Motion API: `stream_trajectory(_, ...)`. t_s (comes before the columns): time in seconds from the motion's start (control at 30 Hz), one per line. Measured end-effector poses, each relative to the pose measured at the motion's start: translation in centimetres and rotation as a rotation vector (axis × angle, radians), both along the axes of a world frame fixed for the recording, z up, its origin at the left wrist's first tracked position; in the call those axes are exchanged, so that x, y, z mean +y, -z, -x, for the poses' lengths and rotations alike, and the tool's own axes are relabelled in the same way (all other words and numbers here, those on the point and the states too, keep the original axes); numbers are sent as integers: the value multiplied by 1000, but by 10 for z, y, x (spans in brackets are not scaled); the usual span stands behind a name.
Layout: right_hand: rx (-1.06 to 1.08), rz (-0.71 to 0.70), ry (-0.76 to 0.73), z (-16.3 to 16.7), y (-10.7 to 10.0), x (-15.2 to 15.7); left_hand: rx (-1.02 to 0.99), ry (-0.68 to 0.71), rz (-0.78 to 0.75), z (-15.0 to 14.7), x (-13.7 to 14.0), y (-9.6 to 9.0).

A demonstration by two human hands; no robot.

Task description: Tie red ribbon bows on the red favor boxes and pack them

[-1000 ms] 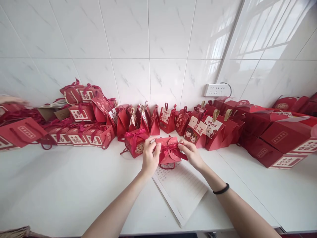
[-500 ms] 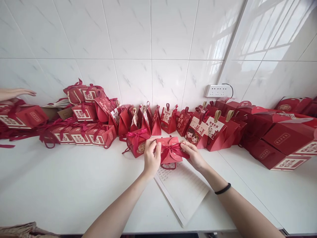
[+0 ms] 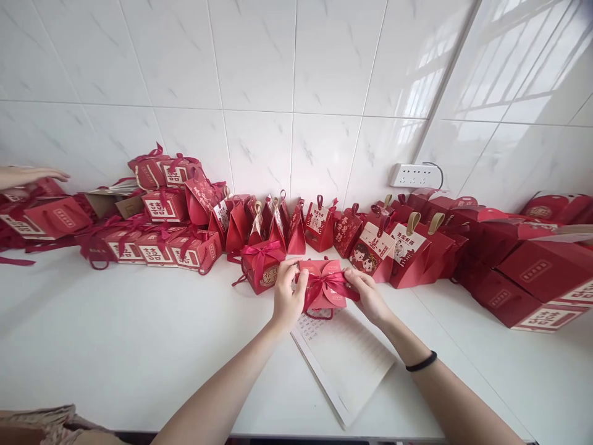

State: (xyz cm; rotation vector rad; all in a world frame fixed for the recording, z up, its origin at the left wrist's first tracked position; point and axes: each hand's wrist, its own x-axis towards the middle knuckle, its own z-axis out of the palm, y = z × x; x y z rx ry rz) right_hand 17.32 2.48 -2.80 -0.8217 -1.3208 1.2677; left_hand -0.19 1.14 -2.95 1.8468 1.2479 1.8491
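Note:
A small red gift box with a rope handle sits over the top end of an open notebook. Across its top runs a dark red ribbon tied in a bow. My left hand pinches the bow's left loop between thumb and fingers. On the other side, my right hand pinches the right loop. Just behind my left hand stands another red box with a bow. The ribbon's ends are partly hidden by my fingers.
Stacked red boxes stand at the left, with a row of handled gift boxes along the wall. Larger red boxes fill the right. Another person's hand reaches in at far left. A power strip is on the wall.
The view has shifted slightly, so everything sits a little further right. Both my hands keep hold of the bow's loops, with hardly any movement.

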Motion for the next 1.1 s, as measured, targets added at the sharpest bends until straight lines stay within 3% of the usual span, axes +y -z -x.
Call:
stream_trajectory(0.2,-12,-2,23,1,5,4,-88,18,69,1,2,-3)
stream_trajectory(0.5,-69,11,39,1,5,2,-188,194,129,7,6,-2)
stream_trajectory(0.67,-156,-25,107,4,3,4,36,224,99,7,6,-12)
stream_trajectory(0.8,-239,-73,292,-4,-6,2,130,185,156,5,9,-18)
stream_trajectory(0.87,-283,-220,469,-7,-15,-6,149,155,175,5,9,-18)
stream_trajectory(0.93,-404,-589,552,-4,-21,-18,173,135,178,4,8,-19)
stream_trajectory(1.03,-679,-1221,314,12,-22,-36,240,130,175,4,6,-19)
stream_trajectory(1.1,-850,-1412,175,25,-17,-43,269,118,168,4,5,-20)
